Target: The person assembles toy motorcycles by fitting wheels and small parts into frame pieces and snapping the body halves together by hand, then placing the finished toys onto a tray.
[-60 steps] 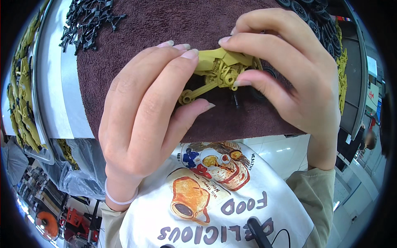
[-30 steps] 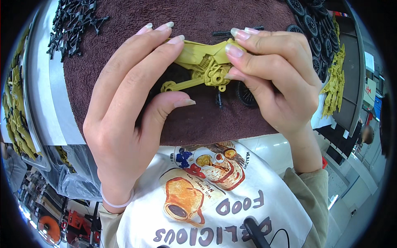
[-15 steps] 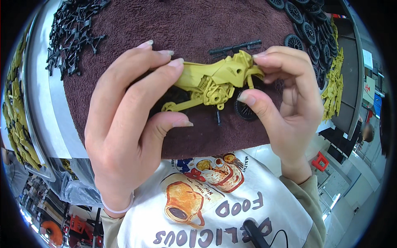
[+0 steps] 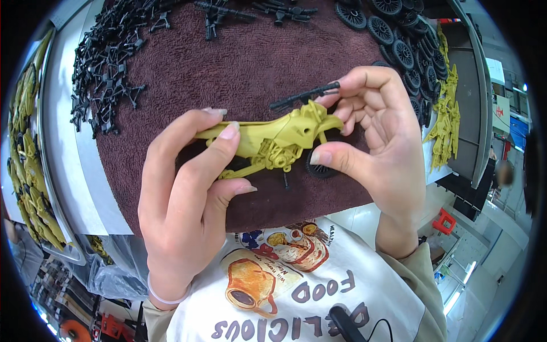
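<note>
A yellow toy motorcycle
Left hand holds its rear; right hand curves around its front, whether gripping, I cannot tell.

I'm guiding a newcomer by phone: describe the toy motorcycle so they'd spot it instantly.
Find the brown cloth, then the left hand above it. That hand holds the yellow toy motorcycle. Unlike the yellow parts piled either side, it shows a black spoked wheel.

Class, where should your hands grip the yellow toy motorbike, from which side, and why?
Probably pinch the toy motorbike at its rear body, coming from the left, as the left hand does: that stretch is long and slim, while the front wheel and black bar crowd the other end.
</note>
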`<state>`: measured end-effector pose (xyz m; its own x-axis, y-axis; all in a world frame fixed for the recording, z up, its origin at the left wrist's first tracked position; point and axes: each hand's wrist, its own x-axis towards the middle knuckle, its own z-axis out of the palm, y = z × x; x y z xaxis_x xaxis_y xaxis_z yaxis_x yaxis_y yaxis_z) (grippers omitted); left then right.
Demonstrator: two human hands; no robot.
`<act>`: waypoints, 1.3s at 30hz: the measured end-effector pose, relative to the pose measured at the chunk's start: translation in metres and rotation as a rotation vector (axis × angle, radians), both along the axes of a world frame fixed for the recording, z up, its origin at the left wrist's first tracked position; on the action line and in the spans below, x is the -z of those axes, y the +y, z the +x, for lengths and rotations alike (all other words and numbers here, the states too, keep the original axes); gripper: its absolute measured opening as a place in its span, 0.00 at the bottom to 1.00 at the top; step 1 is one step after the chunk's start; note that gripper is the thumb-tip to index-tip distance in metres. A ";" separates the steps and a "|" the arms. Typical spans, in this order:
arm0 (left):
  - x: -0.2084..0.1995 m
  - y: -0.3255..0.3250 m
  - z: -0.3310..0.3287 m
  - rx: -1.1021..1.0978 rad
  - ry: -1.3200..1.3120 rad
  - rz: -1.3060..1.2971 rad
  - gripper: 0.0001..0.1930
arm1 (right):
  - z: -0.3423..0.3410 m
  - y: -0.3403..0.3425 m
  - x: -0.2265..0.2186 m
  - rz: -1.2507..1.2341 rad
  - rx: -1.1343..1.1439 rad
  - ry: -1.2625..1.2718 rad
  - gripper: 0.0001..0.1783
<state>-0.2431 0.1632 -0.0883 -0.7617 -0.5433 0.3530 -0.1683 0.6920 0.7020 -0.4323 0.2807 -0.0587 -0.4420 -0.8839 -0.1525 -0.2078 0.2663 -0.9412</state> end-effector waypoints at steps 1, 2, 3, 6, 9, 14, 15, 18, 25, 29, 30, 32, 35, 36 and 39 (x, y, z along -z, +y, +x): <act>-0.001 0.002 -0.001 -0.013 0.029 0.029 0.22 | -0.003 0.000 -0.001 -0.023 -0.041 -0.018 0.38; 0.000 0.002 0.000 -0.031 0.054 0.057 0.22 | -0.002 -0.002 -0.003 -0.026 -0.044 -0.018 0.38; 0.002 0.002 0.001 -0.013 0.081 0.043 0.23 | 0.001 -0.004 -0.008 0.039 -0.048 -0.090 0.39; 0.004 0.001 0.003 0.001 0.105 0.019 0.23 | 0.004 -0.008 -0.010 0.096 -0.105 -0.068 0.36; -0.003 0.005 0.005 -0.063 0.230 0.438 0.25 | 0.005 -0.006 -0.008 -0.024 -0.105 -0.194 0.30; -0.008 0.001 0.006 0.068 0.327 0.852 0.22 | 0.006 -0.001 -0.005 -0.139 -0.141 -0.085 0.34; -0.006 0.003 0.004 0.079 0.397 0.839 0.22 | 0.007 -0.001 -0.005 -0.154 -0.144 -0.092 0.34; 0.002 0.005 0.001 0.104 0.482 0.788 0.20 | 0.010 0.002 -0.006 -0.157 -0.134 -0.122 0.34; 0.000 0.009 0.001 0.097 0.502 0.708 0.22 | 0.015 0.007 -0.004 -0.172 -0.082 -0.178 0.35; 0.001 0.011 -0.001 0.088 0.513 0.731 0.22 | 0.015 0.008 -0.003 -0.168 -0.068 -0.192 0.34; 0.004 0.012 -0.001 0.092 0.530 0.743 0.21 | 0.016 0.008 -0.003 -0.170 -0.069 -0.196 0.34; 0.003 0.013 -0.001 0.098 0.546 0.756 0.20 | 0.018 0.007 -0.004 -0.147 -0.031 -0.203 0.33; -0.002 0.012 -0.001 0.082 0.486 0.838 0.15 | 0.019 0.007 -0.001 -0.159 -0.038 -0.184 0.32; -0.002 0.012 -0.002 0.082 0.485 0.838 0.15 | 0.018 0.008 0.000 -0.159 -0.037 -0.185 0.32; -0.006 0.018 -0.008 0.045 0.554 1.050 0.17 | 0.018 0.009 0.005 -0.234 -0.052 -0.085 0.32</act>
